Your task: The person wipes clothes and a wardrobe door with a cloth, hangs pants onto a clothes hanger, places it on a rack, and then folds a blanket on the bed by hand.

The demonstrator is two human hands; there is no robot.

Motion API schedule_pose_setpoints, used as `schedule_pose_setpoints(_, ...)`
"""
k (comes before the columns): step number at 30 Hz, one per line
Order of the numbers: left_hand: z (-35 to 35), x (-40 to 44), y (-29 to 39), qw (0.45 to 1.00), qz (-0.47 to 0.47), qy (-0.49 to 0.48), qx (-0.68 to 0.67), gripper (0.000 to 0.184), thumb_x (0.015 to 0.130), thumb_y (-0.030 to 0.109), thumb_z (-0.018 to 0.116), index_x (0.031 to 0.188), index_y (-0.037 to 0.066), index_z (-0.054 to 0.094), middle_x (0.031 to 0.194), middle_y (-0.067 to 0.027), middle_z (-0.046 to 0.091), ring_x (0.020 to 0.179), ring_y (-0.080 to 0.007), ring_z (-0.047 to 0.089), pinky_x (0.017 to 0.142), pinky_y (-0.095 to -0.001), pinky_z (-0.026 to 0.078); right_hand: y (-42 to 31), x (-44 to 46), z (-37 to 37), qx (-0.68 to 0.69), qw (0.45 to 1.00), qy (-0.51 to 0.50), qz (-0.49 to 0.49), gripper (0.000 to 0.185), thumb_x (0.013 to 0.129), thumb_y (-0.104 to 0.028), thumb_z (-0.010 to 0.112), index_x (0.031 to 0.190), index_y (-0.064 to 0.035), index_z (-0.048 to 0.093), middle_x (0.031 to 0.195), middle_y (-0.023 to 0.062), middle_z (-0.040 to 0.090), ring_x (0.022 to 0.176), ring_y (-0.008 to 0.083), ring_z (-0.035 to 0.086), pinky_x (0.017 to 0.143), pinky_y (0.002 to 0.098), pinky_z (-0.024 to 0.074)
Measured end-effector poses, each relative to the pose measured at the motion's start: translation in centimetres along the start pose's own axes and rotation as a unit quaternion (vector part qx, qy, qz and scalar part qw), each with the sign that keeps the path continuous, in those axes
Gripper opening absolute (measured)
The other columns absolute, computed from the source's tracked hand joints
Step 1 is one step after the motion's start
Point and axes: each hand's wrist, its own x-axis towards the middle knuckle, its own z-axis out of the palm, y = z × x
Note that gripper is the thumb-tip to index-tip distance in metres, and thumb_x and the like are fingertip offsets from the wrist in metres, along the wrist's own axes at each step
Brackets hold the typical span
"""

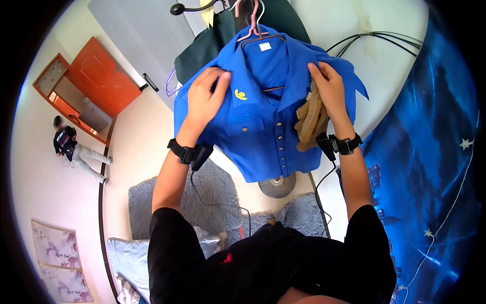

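A blue button-up shirt point(253, 137) with a yellow emblem and chest pocket hangs from a pink hanger point(253, 25) and a brown hanger point(261, 37). My left hand point(206, 96) is closed on its fabric at the left shoulder, beside the collar, thumb near the fingertips. My right hand point(330, 88) pinches the collar's right edge. Below the right palm hangs a bunched brown fabric item point(310, 119), against the shirt front; what supports it is hidden. Brass-coloured buttons run down the placket.
Dark green garments point(197, 55) hang behind the shirt. A round metal stand base point(277, 186) is on the floor, near grey rugs point(182, 202). Black cables point(374, 34) lie on the white surface at right. A person point(68, 142) stands far left by the orange door point(104, 76).
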Motion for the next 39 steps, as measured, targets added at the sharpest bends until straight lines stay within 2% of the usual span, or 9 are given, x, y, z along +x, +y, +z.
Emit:
schedule_pose_setpoints(6,0.1,0.4,0.2,1.0,0.015,-0.006,0.005,0.018,0.082,0.014,0.061,0.086,-0.003,0.056,0.087,-0.0114,0.059,0.08,-0.0213,0.057,0.073,-0.0269,0.043,-1.4,0.7,0.5,0.031,0.998,-0.021,0.058,0.027,0.082,-0.028,0.064,0.078,-0.0011,0.061,0.059,-0.0089,0.039,0.054,0.0007,0.031,0.047,0.0186,0.0233)
schedule_pose_setpoints(10,0.3,0.5,-0.6,0.993,-0.078,-0.011,-0.09,0.019,0.087,0.017,0.056,0.089,-0.001,0.054,0.079,-0.0051,0.057,0.072,-0.0114,0.052,0.067,-0.0228,0.041,-1.5,0.7,-0.2,0.068,0.994,-0.053,0.07,0.023,0.082,-0.026,0.064,0.077,-0.0037,0.06,0.058,-0.0094,0.039,0.054,-0.0006,0.031,0.047,0.0176,0.0231)
schedule_pose_setpoints(12,0.3,0.7,-1.0,0.985,-0.129,0.006,-0.113,0.018,0.088,0.019,0.055,0.088,0.001,0.053,0.067,-0.0035,0.052,0.056,-0.0074,0.043,0.052,-0.0231,0.038,-1.7,0.9,-0.5,0.093,0.991,-0.066,0.068,0.021,0.082,-0.025,0.063,0.078,-0.0039,0.059,0.058,-0.0094,0.039,0.054,-0.0008,0.032,0.047,0.0175,0.0235)
schedule_pose_setpoints(15,0.6,1.1,-0.4,0.981,-0.144,0.028,-0.125,0.02,0.089,0.021,0.054,0.087,0.001,0.052,0.063,-0.0011,0.049,0.057,-0.0054,0.04,0.052,-0.0222,0.036,-2.4,1.1,-1.0,0.126,0.986,-0.086,0.071,0.019,0.083,-0.022,0.063,0.081,-0.0044,0.058,0.058,-0.0091,0.04,0.054,-0.001,0.033,0.048,0.0173,0.0247)
schedule_pose_setpoints(22,0.6,0.8,0.7,0.989,-0.141,-0.03,-0.028,0.031,0.088,0.023,0.054,0.111,0.006,0.043,0.079,-0.0087,0.059,0.067,-0.0116,0.051,0.063,-0.0236,0.041,-0.3,2.2,-1.9,0.054,0.988,-0.139,0.033,0.019,0.084,-0.02,0.061,0.083,-0.0016,0.057,0.062,-0.0048,0.05,0.057,0.0008,0.039,0.052,0.017,0.0298)
schedule_pose_setpoints(30,0.8,-0.6,0.5,0.993,-0.067,-0.008,0.097,0.054,0.077,0.028,0.068,0.118,0.01,0.041,0.087,-0.0164,0.059,0.074,-0.021,0.056,0.069,-0.0278,0.044,0.5,2.5,-1.3,0.091,0.978,-0.188,0.013,0.019,0.086,-0.017,0.059,0.089,0.0014,0.056,0.068,-0.003,0.052,0.062,0.0015,0.04,0.055,0.0169,0.0329)
schedule_pose_setpoints(33,-0.5,0.0,2.0,0.984,-0.157,-0.084,0.002,0.049,0.079,0.021,0.066,0.118,0.009,0.041,0.09,-0.0141,0.06,0.081,-0.0178,0.057,0.072,-0.0273,0.044,1.3,2.8,-1.3,0.091,0.972,-0.214,0.012,0.018,0.086,-0.015,0.058,0.09,0.0021,0.056,0.071,-0.003,0.054,0.064,0.0018,0.042,0.058,0.0161,0.0341)
schedule_pose_setpoints(34,-0.3,-0.1,1.4,0.987,-0.143,-0.067,-0.002,0.046,0.078,0.022,0.066,0.116,0.01,0.043,0.088,-0.0164,0.06,0.077,-0.0259,0.059,0.068,-0.0317,0.045,1.2,2.7,-1.3,0.101,0.974,-0.201,0.015,0.018,0.087,-0.015,0.057,0.09,0.0022,0.056,0.07,-0.0031,0.053,0.063,0.0018,0.042,0.058,0.0163,0.0337)
schedule_pose_setpoints(39,-0.2,0.3,2.2,0.985,-0.157,-0.065,0.022,0.039,0.081,0.023,0.063,0.113,0.008,0.045,0.087,-0.0169,0.061,0.079,-0.0288,0.06,0.069,-0.0336,0.046,1.9,2.8,-1.3,0.085,0.981,-0.174,0.007,0.019,0.087,-0.016,0.057,0.088,0.0022,0.055,0.063,-0.0045,0.042,0.059,0.0023,0.034,0.053,0.0182,0.029)
